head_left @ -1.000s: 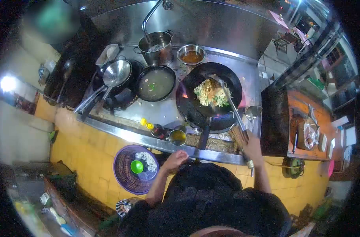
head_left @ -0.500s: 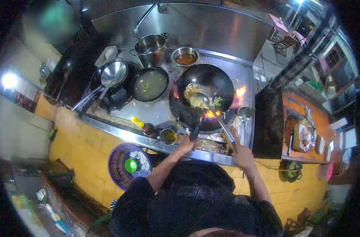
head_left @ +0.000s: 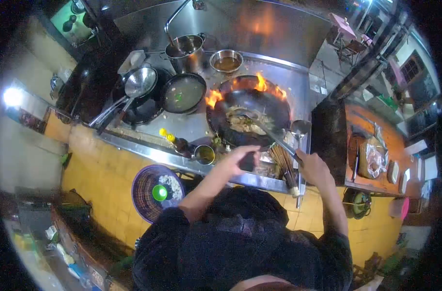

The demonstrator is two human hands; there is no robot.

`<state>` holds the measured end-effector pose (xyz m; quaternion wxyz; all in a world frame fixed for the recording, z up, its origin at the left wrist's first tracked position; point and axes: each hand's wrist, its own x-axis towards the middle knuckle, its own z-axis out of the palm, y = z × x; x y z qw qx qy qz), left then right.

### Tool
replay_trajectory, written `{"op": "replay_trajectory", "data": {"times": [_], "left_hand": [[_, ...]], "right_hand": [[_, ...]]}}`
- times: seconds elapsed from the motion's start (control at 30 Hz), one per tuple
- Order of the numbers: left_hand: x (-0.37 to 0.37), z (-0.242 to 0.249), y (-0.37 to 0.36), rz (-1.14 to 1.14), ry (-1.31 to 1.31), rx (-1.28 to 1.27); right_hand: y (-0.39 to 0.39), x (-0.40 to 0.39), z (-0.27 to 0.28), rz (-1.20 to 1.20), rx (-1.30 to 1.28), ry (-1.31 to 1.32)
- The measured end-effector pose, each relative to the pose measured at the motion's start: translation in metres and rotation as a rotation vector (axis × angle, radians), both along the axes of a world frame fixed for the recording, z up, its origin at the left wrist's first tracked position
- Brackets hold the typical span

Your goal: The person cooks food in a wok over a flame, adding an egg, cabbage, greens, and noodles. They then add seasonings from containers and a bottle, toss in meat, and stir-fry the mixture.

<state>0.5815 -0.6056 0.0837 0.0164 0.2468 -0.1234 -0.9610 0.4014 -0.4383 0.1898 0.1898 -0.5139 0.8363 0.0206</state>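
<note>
A dark wok (head_left: 279, 109) sits over the burner with chopped food (head_left: 247, 121) in it and flames along its far rim. My left hand (head_left: 233, 162) is at the wok's near side, fingers curled around a dark piece that looks like its handle. In my right hand (head_left: 314, 167) is the long handle of a metal ladle (head_left: 277, 138); its bowl lies in the food. Just left of my left hand stands a metal cup (head_left: 204, 154) of yellowish liquid, beside a bottle with a yellow cap (head_left: 168, 135).
A pan of cloudy liquid (head_left: 184, 94), a tall pot (head_left: 187, 57), a steel bowl (head_left: 226, 62) and a strainer (head_left: 141, 82) occupy the stove. A bundle of thin sticks (head_left: 286, 169) and a second ladle (head_left: 300, 128) lie right. Below left is a purple basket (head_left: 141, 194).
Flames have risen at the wok's far rim, and the food is more spread out. My left hand has moved up and right. My right hand has moved right and up with the ladle.
</note>
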Motion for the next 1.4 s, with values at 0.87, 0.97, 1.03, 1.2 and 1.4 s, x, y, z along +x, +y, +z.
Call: {"op": "replay_trajectory", "data": {"times": [0.87,0.97,1.03,1.2,1.4], "left_hand": [[0.005,-0.163,0.005,0.099,-0.242,-0.454],[-0.004,-0.15,0.003,0.184,-0.245,-0.565],[-0.002,-0.154,0.008,0.182,-0.271,-0.571],[-0.006,-0.157,-0.001,0.195,-0.309,-0.566],[-0.004,-0.159,0.0,0.119,-0.319,-0.547]], "right_hand": [[0.009,0.024,-0.087,-0.184,-0.336,0.174],[-0.027,0.017,-0.147,-0.116,-0.385,0.178],[-0.033,0.007,-0.14,-0.169,-0.166,0.093],[-0.014,0.012,-0.115,-0.284,-0.203,0.011],[-0.032,0.01,-0.158,-0.17,-0.554,-0.421]]}}
